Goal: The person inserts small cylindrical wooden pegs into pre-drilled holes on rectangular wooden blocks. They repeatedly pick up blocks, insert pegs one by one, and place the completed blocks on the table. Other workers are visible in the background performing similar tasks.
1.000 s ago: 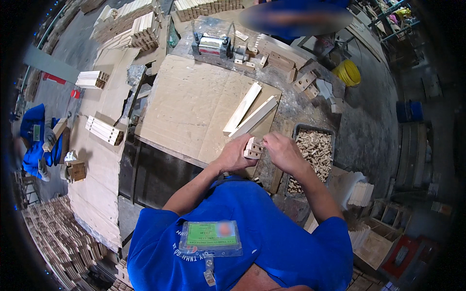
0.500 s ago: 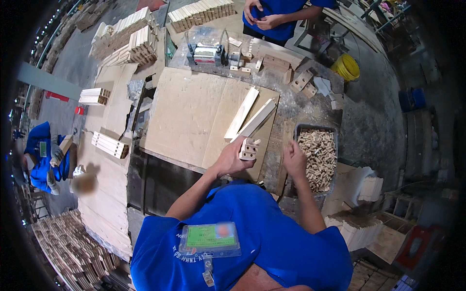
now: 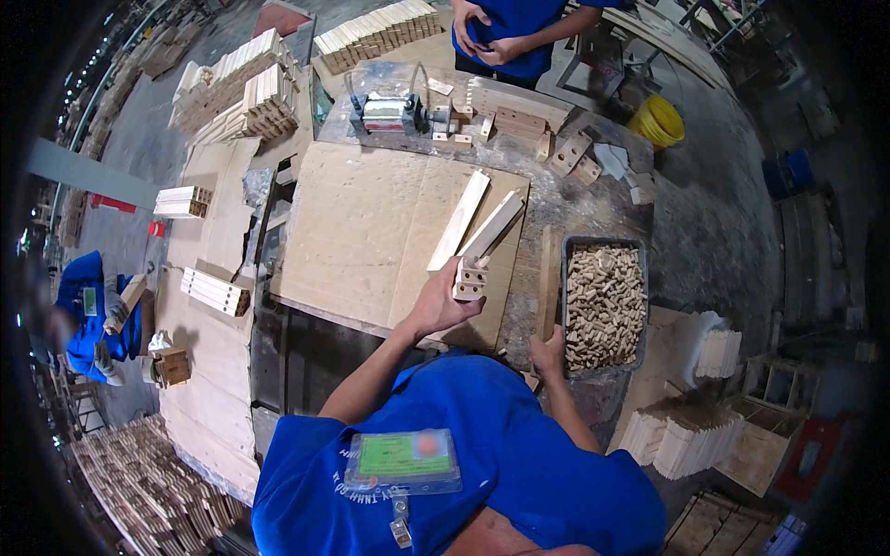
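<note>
My left hand (image 3: 434,301) is closed around a small bundle of pale wooden pieces (image 3: 470,281) above the cardboard's near edge. Round holes show in their end faces, and a dowel sticks out at the top. Just beyond the hand, two long pale wooden bars (image 3: 459,221) lie slanted on the cardboard (image 3: 357,222); whether the right one touches the bundle I cannot tell. My right hand (image 3: 548,352) has its fingers closed about the near end of a flat brown wooden bar (image 3: 549,278). Close on its right stands a dark tray (image 3: 643,306) full of short wooden dowels (image 3: 604,301).
At the table's far side sit a clamp-like metal device (image 3: 387,115) and several drilled wooden blocks (image 3: 570,153). A co-worker (image 3: 510,37) stands beyond; another (image 3: 88,315) holds wood at far left. A yellow bucket (image 3: 658,120) is at far right. Bundled bars (image 3: 215,289) lie left.
My right hand has come down and nearer to me, from beside the tray to the brown bar's near end. My left hand still holds the bundle in almost the same place.
</note>
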The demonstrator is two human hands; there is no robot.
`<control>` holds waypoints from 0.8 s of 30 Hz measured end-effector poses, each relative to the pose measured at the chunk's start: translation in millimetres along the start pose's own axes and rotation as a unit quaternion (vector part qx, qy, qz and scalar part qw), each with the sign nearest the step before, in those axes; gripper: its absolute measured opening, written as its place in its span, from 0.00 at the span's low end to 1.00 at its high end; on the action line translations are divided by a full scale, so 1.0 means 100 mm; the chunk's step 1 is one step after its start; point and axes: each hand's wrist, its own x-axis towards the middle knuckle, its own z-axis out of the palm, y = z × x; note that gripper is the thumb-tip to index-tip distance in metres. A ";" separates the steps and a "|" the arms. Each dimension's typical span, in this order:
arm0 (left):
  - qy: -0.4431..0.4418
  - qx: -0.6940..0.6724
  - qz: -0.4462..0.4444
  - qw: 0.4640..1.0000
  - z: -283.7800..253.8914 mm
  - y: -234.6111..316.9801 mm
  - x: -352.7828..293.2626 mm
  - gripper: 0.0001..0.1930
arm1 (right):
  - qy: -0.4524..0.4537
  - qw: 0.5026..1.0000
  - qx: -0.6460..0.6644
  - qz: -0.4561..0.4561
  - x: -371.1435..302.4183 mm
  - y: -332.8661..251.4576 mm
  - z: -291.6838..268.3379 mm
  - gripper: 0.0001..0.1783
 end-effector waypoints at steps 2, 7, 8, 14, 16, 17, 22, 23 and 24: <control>-0.010 -0.009 -0.004 1.000 0.00 0.02 0.03 0.31 | 0.044 0.990 -0.061 -0.116 -0.07 -0.06 -0.11 0.22; 0.013 -0.016 -0.009 1.000 0.00 -0.05 -0.05 0.29 | 0.025 0.921 -0.040 -0.386 -0.82 -1.15 -0.60 0.29; 0.011 -0.020 -0.008 1.000 0.01 -0.05 -0.04 0.29 | 0.008 0.917 -0.066 -0.394 -0.89 -1.14 -0.63 0.28; 0.011 -0.023 -0.002 1.000 -0.03 -0.03 0.04 0.28 | -0.161 0.914 -0.214 -0.306 -0.96 -1.44 -0.93 0.27; 0.039 -0.008 0.050 0.998 0.00 -0.06 0.02 0.28 | -0.121 0.911 -0.175 -0.352 -1.04 -1.51 -0.91 0.25; 0.027 -0.018 0.018 0.999 0.00 -0.09 0.00 0.29 | -0.114 0.914 -0.126 -0.370 -1.05 -1.51 -0.85 0.25; -0.012 -0.048 -0.029 0.998 -0.04 -0.02 0.03 0.30 | -0.132 0.883 -0.275 -0.357 -0.90 -1.32 -0.72 0.28; -0.007 -0.046 -0.024 0.999 -0.04 -0.05 0.04 0.31 | -0.155 0.897 -0.267 -0.315 -0.87 -1.36 -0.76 0.27; -0.001 -0.046 -0.020 0.999 -0.05 -0.06 0.07 0.32 | -0.157 0.906 -0.237 -0.314 -0.85 -1.37 -0.75 0.28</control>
